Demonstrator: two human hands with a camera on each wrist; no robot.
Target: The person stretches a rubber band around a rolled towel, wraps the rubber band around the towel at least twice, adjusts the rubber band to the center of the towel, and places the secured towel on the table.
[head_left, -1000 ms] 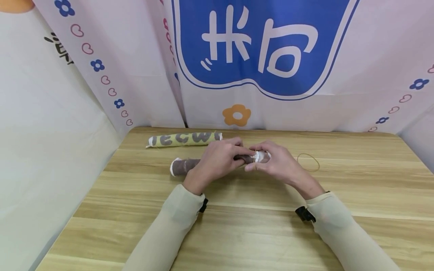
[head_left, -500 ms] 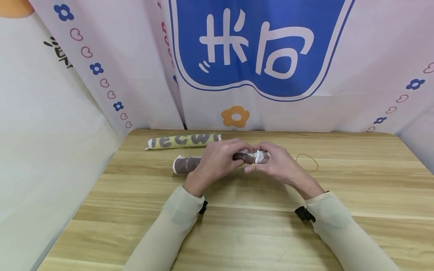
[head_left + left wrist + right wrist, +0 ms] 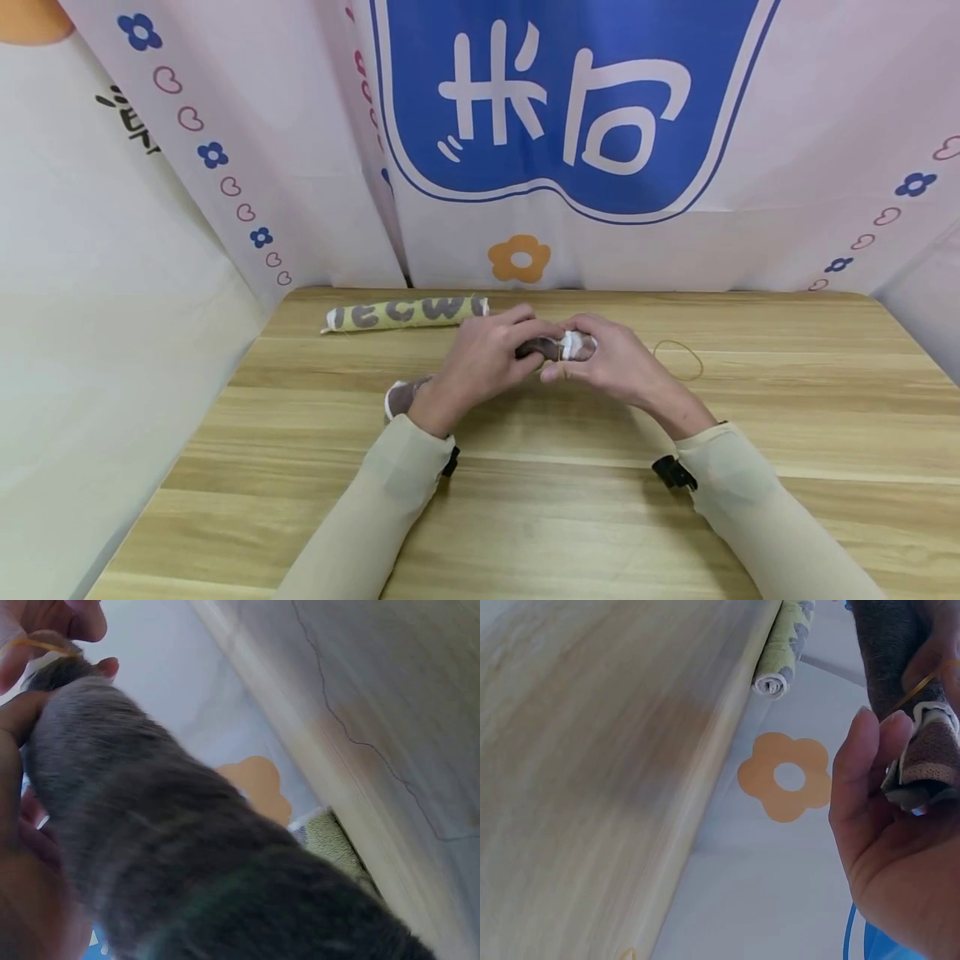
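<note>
A rolled brown-grey towel (image 3: 406, 397) with white edging lies between my two hands, its far-left end showing past the left wrist. My left hand (image 3: 483, 360) grips the roll, fingers curled over it. At the towel's right end, my right hand (image 3: 618, 362) holds the bunched, white-edged tip between thumb and fingers. A yellow rubber band (image 3: 917, 691) stretches by the right fingers across the towel near that end. In the left wrist view the thick roll (image 3: 172, 817) fills much of the picture, with the band (image 3: 41, 646) beyond it at the narrowed end.
Behind the hands lies a second rolled towel (image 3: 408, 313), yellow-green with grey letters. A loose rubber band (image 3: 701, 365) rests on the wooden table (image 3: 555, 517) to the right. A printed cloth (image 3: 675, 250) hangs along the back edge.
The brown-grey towel's left end has swung toward the person, partly behind the left wrist. Both hands stay nearly in place at the banded end, fingers shifting slightly.
</note>
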